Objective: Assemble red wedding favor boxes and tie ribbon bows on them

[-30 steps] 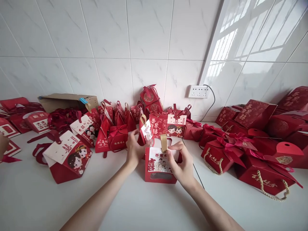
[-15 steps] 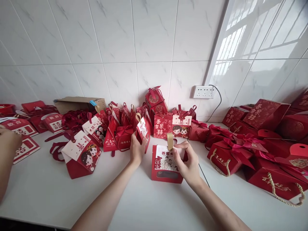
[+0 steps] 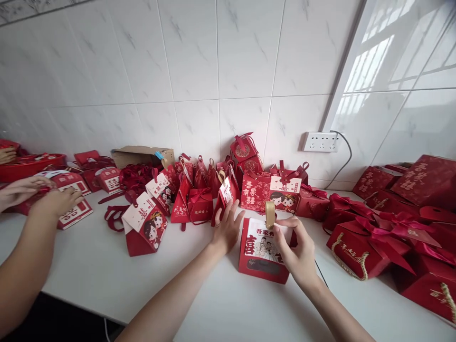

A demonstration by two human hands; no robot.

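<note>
My right hand (image 3: 299,251) pinches the top right of a red gift box (image 3: 265,273), just by its gold ribbon loop (image 3: 270,214). The box stands upright on the table, with a white printed flap and a dark oval window in front. Part of its right side is hidden behind my fingers. My left hand (image 3: 227,228) has its fingers spread beside a slim red box (image 3: 232,190) with a white flap and gold loop, holding nothing. To the left stands a red-and-white box (image 3: 146,223) with two cartoon figures and a dark red ribbon.
Red boxes with bows and rope handles (image 3: 359,247) crowd the right. Several boxes line the wall below a power socket (image 3: 320,141). A cardboard box (image 3: 142,156) stands at back left. At far left, a co-worker's hands (image 3: 55,204) handle a red box.
My left hand has let go of the slim red box and spread its fingers. The view has turned left. The co-worker's hands have come further into view.
</note>
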